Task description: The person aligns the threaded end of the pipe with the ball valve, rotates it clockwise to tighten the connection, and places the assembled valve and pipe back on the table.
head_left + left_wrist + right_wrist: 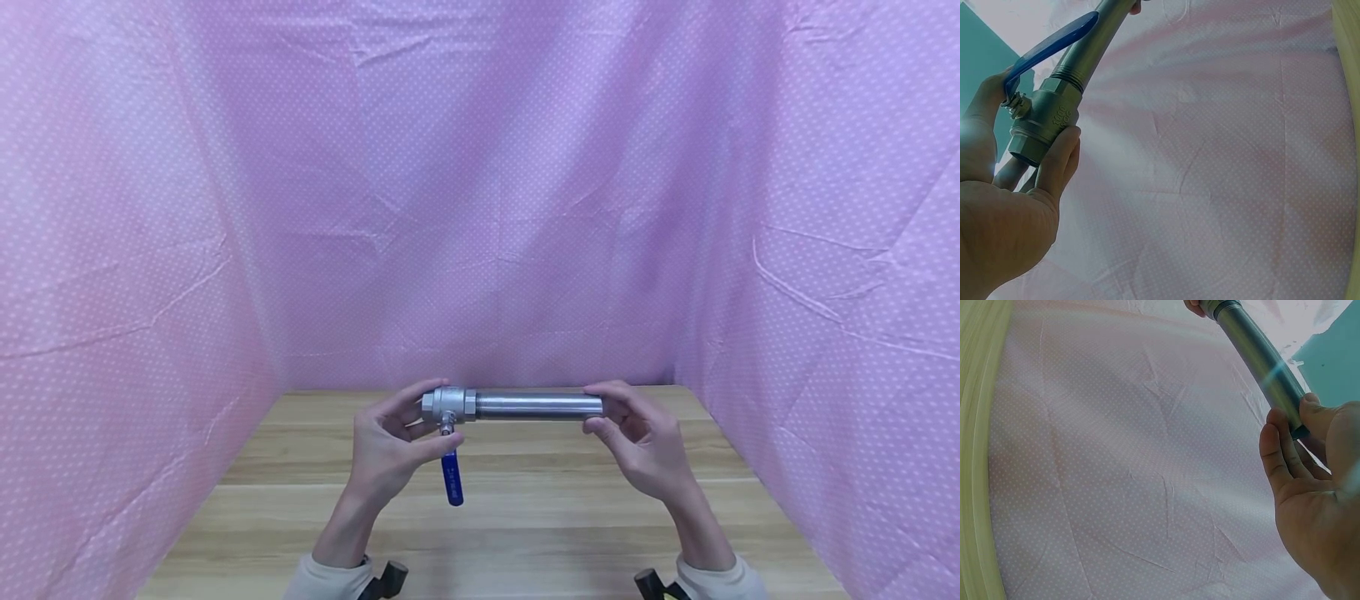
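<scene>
Both hands hold up a metal ball valve (449, 403) joined to a steel pipe (540, 406), which lies level across the head view. My left hand (384, 442) grips the valve body at the left end, thumb near the stem of its blue lever handle (452, 479). The lever points down toward me. In the left wrist view, threads show where the pipe (1094, 47) meets the valve (1047, 119). My right hand (645, 442) pinches the pipe's free right end between thumb and fingers, as the right wrist view shows at the pipe's dark end (1299, 432).
Below the hands lies a light wooden tabletop (517, 533). Pink dotted cloth (480, 208) hangs behind it and along both sides. A teal surface (1335, 362) shows beyond the cloth in the wrist views.
</scene>
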A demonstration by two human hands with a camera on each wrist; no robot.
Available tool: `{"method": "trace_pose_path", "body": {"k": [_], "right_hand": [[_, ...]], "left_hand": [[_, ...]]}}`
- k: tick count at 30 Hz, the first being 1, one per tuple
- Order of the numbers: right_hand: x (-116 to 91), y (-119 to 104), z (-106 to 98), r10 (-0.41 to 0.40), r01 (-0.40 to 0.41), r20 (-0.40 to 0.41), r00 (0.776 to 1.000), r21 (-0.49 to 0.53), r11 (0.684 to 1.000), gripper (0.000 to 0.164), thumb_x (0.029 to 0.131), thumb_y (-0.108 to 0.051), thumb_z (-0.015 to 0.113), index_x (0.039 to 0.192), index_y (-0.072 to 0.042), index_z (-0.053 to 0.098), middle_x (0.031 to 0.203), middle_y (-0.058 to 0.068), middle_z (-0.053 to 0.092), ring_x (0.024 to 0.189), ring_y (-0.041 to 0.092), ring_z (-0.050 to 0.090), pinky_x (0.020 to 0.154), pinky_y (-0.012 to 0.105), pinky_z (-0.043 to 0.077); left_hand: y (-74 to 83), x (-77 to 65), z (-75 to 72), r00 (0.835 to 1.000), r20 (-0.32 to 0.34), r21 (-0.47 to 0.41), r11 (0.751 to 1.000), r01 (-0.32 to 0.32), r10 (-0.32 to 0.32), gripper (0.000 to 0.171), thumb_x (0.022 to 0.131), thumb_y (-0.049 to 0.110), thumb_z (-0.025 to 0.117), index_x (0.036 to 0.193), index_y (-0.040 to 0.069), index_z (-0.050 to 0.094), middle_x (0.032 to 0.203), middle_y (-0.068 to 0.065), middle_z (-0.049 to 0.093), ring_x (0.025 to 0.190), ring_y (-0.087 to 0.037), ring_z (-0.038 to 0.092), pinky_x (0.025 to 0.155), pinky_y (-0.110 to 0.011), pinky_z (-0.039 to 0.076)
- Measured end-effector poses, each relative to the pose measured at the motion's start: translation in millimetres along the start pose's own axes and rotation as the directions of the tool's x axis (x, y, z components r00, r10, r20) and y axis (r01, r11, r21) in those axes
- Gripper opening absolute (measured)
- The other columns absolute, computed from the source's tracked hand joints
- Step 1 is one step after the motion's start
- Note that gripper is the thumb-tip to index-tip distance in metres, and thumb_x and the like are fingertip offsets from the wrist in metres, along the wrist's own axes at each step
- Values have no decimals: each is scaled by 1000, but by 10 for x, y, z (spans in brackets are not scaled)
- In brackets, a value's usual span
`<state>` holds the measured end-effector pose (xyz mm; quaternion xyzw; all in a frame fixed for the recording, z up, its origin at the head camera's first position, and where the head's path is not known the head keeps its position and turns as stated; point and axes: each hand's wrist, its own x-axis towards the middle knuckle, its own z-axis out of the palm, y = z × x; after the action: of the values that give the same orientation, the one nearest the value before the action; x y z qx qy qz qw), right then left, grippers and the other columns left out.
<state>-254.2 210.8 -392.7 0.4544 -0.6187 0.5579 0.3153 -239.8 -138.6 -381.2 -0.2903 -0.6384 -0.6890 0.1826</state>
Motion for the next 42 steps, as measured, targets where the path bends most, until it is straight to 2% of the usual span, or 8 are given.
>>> {"method": "trace_pose_path", "body": {"k": [6,11,19,25,31,35,38,42], "right_hand": [[17,6,3,-14,11,28,1000,92,996,48,86,37,65,132,26,61,132,15,74,103,13,80,84,21,72],[32,10,10,-26,21,40,999,120,993,51,84,40,64,133,27,60,134,20,71,113,15,79,92,23,73],[23,22,5,-36,32,39,999,117,993,54,79,43,63,132,28,60,133,20,72,115,14,78,93,23,72],[9,21,1,-36,34,27,999,71,997,52,82,40,65,131,26,62,131,16,73,98,11,75,81,19,70],[-12,-11,-8,15,-15,-4,1000,-86,996,46,87,33,70,130,17,69,96,11,75,83,4,73,53,18,55],[-27,-35,-14,70,-70,-10,998,-184,980,50,85,32,71,131,11,72,83,10,75,82,-3,74,46,17,50],[-24,-39,-17,86,-86,-7,996,-176,981,52,85,32,71,132,11,72,86,7,78,82,-2,76,47,18,53],[1,-22,-10,50,-49,13,999,-65,997,54,84,36,69,134,17,67,111,8,78,81,2,71,52,22,55]], "left_hand": [[-6,0,3,1000,-5,0,1000,4,-4,69,75,-20,90,140,-14,68,121,8,86,110,-11,84,100,-37,73],[-17,4,3,1000,-6,9,1000,-7,7,67,76,-20,90,139,-14,69,121,8,85,110,-11,84,99,-36,73],[-19,6,6,1000,-5,6,1000,2,-2,67,76,-20,90,140,-14,69,122,8,85,111,-11,84,100,-36,73],[-16,2,10,1000,-5,8,1000,11,-10,68,76,-21,90,140,-14,69,123,9,85,111,-11,84,100,-37,73],[-14,1,5,1000,-5,24,1000,5,-5,66,77,-20,90,140,-12,70,124,8,85,112,-12,84,100,-36,73],[-6,0,3,1000,-11,24,1000,15,-15,67,77,-19,90,140,-11,70,124,9,85,112,-12,84,100,-36,73],[0,-2,2,1000,-15,23,999,24,-24,68,76,-19,91,141,-11,70,123,9,85,112,-12,84,100,-36,73],[2,-1,0,1000,-18,28,999,24,-24,68,76,-19,91,141,-10,70,124,9,85,112,-12,84,100,-36,73]]}}
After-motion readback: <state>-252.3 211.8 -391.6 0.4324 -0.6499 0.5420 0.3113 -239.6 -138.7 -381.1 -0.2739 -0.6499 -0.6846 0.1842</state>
